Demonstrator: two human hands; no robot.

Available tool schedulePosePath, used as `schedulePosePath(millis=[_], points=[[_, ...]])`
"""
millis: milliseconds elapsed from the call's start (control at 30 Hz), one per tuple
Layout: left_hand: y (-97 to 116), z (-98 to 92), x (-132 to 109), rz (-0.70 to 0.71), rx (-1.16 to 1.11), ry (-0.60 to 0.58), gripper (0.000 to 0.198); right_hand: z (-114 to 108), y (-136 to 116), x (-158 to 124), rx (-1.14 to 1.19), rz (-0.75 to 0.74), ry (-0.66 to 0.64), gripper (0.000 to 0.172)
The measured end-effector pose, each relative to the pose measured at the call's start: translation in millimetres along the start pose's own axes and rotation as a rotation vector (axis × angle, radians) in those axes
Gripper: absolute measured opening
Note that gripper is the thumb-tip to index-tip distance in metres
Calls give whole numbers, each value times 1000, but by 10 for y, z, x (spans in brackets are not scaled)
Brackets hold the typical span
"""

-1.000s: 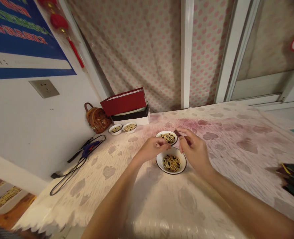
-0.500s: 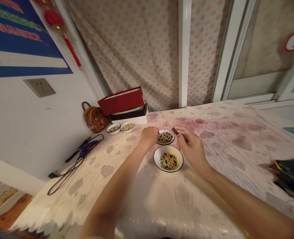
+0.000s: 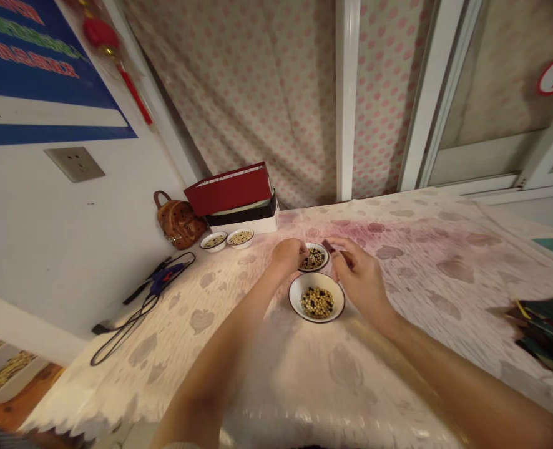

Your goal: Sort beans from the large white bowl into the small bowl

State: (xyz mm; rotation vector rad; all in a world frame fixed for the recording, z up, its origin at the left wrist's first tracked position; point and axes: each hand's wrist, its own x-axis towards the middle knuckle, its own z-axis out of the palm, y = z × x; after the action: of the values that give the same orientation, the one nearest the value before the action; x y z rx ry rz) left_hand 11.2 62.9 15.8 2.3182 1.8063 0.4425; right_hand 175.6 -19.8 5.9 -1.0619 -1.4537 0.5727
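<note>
My left hand (image 3: 289, 257) is closed, its fingertips at the left rim of the farther white bowl (image 3: 324, 264), which holds dark and pale beads. What those fingers hold, if anything, is too small to see. On the right of that bowl, my right hand (image 3: 358, 271) is closed round a dark brown object (image 3: 329, 247), whose end sticks out past the fingers. A larger white bowl (image 3: 296, 305) with a dark rim stands nearer to me between my forearms, with yellowish and black beads (image 3: 318, 302) in it.
Two small bowls (image 3: 213, 241) (image 3: 240, 238) of beads stand at the back left, before stacked red, black and white boxes (image 3: 234, 193). A brown bag (image 3: 180, 221) leans by the wall. A blue tool with a black cable (image 3: 161, 279) lies left; dark cloth (image 3: 545, 330) lies right.
My left hand has moved slightly to the right, its fingertips now further over the farther bowl's left side. My right hand and the bowls are nearly unchanged.
</note>
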Motion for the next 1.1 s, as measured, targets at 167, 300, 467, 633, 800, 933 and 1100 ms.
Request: schedulePosePath(millis=[167, 300, 467, 633, 800, 933, 1100], points=[[-87, 16, -64, 22, -186, 86, 26, -2, 13, -3, -5, 9, -13, 32], [-73, 54, -237, 46, -670, 108, 40, 6, 1, -11, 9, 9, -19, 32], [102, 112, -515, 24, -1155, 81, 54, 39, -24, -49, 20, 7, -42, 33], [215, 151, -583, 84, -1158, 172, 61, 77, -23, -88, 53, 27, -113, 34], [209, 164, -587, 153, -1069, 284, 61, 119, 0, -91, 164, 94, -144, 33], [225, 173, -610, 177, -1037, 305, 61, 136, 6, -94, 185, 93, -164, 34], [214, 224, -600, 175, -1044, 317, 59, 146, 6, -104, 203, 116, -194, 36]])
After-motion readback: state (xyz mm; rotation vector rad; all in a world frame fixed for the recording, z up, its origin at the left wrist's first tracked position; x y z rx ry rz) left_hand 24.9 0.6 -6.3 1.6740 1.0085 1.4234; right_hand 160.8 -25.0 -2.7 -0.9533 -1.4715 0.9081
